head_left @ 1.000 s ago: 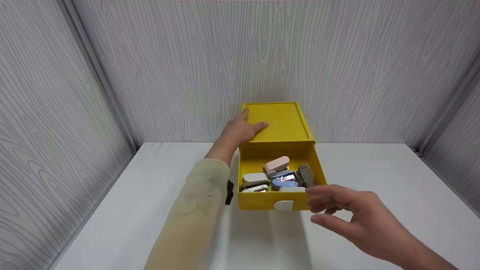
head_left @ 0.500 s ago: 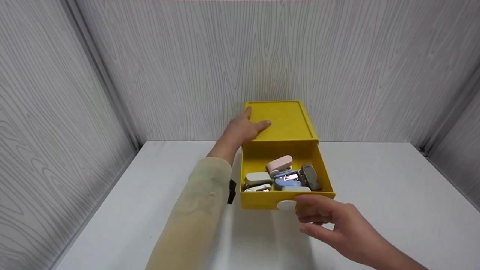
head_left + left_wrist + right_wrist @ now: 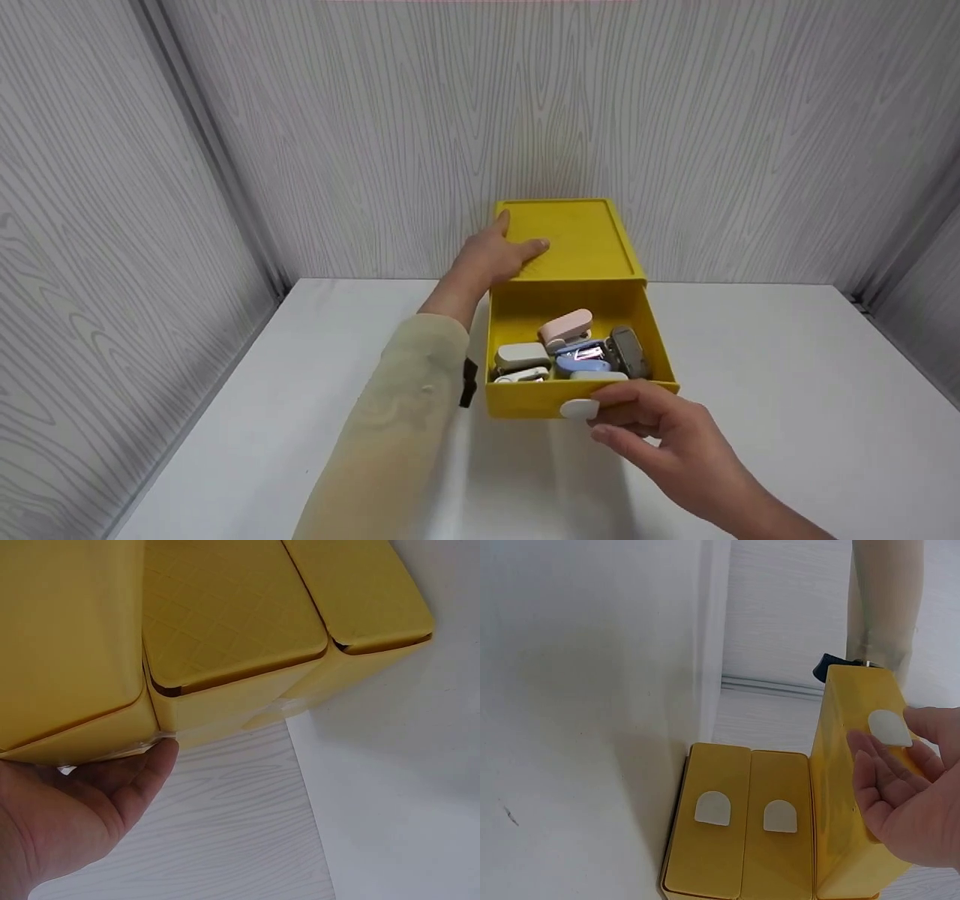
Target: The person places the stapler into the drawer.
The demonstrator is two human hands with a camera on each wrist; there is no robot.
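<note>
On the white bench [image 3: 750,390] between grey panelled walls [image 3: 375,135], your flat left hand [image 3: 501,255] pressed the yellow cabinet [image 3: 574,236]; your relaxed right hand [image 3: 660,435] touched its open drawer [image 3: 525,401].

I'm seeing a bright yellow plastic drawer box [image 3: 574,240] with white half-round tabs [image 3: 712,808], pastel staplers [image 3: 564,327] inside, grey woodgrain walls [image 3: 375,135]

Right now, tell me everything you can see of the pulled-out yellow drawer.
The yellow drawer looks like plastic. It is the top one of a small yellow cabinet and stands pulled well out over the white table; the right wrist view shows two more drawers shut. A white half-round tab sits on its front. Inside lie several small staplers, pink, grey, blue and beige. The right hand touches its front by the tab; the left hand rests on the cabinet top.
</note>
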